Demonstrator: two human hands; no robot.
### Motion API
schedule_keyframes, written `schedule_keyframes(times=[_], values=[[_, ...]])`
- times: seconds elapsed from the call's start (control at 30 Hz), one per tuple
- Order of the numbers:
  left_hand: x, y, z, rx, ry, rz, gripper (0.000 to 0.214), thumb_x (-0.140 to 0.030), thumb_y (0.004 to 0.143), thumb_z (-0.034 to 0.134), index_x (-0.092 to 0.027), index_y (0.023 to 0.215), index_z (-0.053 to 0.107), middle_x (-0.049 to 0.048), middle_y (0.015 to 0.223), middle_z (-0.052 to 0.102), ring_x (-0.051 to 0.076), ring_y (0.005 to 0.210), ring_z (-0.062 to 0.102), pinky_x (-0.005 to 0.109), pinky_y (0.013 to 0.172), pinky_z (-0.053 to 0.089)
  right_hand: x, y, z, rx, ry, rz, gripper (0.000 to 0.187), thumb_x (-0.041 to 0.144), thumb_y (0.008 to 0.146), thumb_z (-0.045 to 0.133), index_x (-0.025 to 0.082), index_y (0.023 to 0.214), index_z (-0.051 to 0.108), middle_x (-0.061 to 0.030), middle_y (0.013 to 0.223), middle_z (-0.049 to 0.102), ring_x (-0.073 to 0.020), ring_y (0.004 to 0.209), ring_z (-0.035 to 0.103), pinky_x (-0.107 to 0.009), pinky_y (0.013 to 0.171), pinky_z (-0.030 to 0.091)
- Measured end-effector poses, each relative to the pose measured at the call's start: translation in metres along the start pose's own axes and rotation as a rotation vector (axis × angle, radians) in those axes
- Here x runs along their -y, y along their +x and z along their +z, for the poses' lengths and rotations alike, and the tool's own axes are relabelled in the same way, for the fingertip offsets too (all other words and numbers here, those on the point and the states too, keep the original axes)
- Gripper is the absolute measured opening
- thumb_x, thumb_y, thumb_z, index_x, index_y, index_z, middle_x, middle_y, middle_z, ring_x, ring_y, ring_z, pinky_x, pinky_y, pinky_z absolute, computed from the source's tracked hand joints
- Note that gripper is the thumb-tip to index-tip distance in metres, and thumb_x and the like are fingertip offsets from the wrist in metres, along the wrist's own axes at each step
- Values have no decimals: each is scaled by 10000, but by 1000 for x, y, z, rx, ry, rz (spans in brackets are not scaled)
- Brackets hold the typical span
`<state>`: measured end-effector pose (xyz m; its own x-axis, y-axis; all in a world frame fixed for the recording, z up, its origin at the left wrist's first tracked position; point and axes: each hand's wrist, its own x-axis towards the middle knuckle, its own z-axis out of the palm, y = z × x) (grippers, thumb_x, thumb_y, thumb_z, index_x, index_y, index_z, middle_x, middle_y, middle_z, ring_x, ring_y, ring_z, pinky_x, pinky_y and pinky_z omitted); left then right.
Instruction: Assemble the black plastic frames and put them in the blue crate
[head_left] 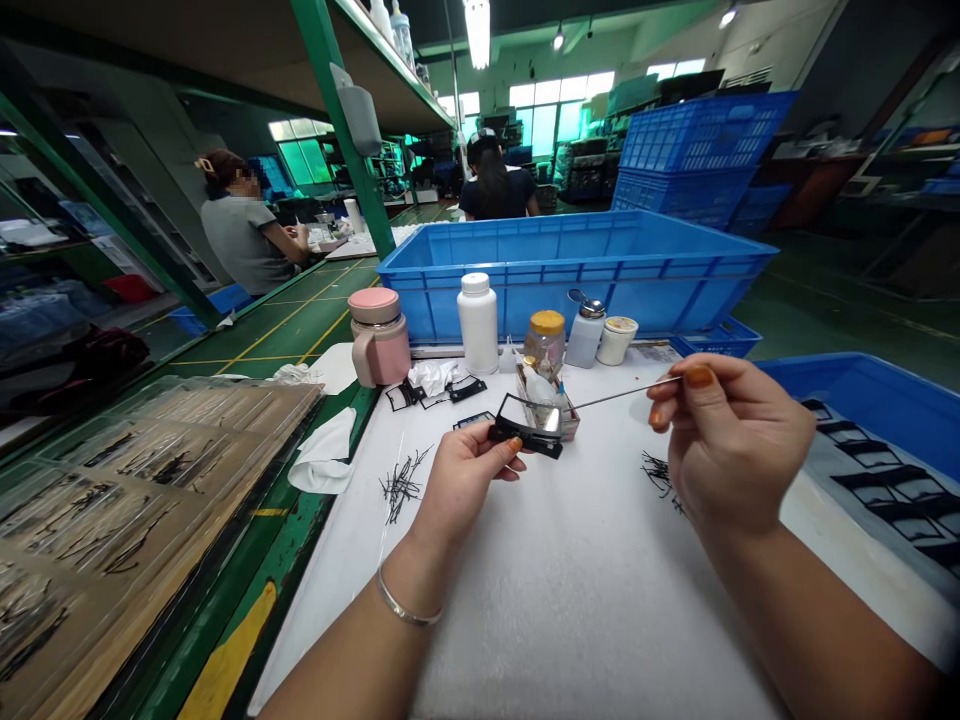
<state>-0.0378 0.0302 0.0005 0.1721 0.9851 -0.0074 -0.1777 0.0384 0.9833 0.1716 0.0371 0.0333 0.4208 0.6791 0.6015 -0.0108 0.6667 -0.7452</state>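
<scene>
Plainly, over the white-covered table, the left hand kept its grip pinched on a black rectangular frame. To its right, the right hand gripped a thin metal rod tightly. Its tip, near the frame, probably needed slow, braced guidance.

Your left hand holds the frame, left of the rod in your right hand. Beyond stand mug and bottle, the crate behind them; trays lie at your left.
</scene>
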Motion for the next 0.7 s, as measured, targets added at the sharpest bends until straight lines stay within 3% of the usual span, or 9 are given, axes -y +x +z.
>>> schedule_keyframes(times=[0.13, 0.4, 0.53, 0.7], values=[[-3, 2, -4, -95, -48, 26, 233, -314, 742, 741, -119, 855, 682, 38, 734, 639, 100, 657, 600, 164, 583, 511, -9, 7, -5, -35, -90, -21, 120, 272, 842, 690, 154, 859, 699, -34, 681, 648, -130, 496, 574, -256, 432, 438], [-5, 4, -10, -207, -95, 75, 268, -322, 702, 761, -110, 845, 677, 31, 722, 630, 99, 633, 585, 166, 548, 503, -28, 5, 2, 145, -432, -111, 145, 289, 906, 598, 174, 908, 686, -8, 689, 659, -114, 536, 605, -241, 510, 481], [-3, 5, -10, -206, 20, 139, 238, -317, 746, 719, -115, 866, 680, 33, 721, 635, 112, 649, 590, 180, 560, 494, -38, 4, 13, 270, -577, -155, 141, 250, 919, 554, 182, 890, 674, 9, 692, 658, -107, 554, 620, -231, 552, 465], [-3, 0, -8, -219, 339, 270, 124, -254, 844, 613, -154, 862, 685, 16, 704, 639, 125, 671, 591, 213, 618, 481, -48, 2, 23, 539, -764, -188, 105, 214, 896, 574, 198, 870, 675, 21, 712, 661, -116, 611, 596, -241, 594, 413]])
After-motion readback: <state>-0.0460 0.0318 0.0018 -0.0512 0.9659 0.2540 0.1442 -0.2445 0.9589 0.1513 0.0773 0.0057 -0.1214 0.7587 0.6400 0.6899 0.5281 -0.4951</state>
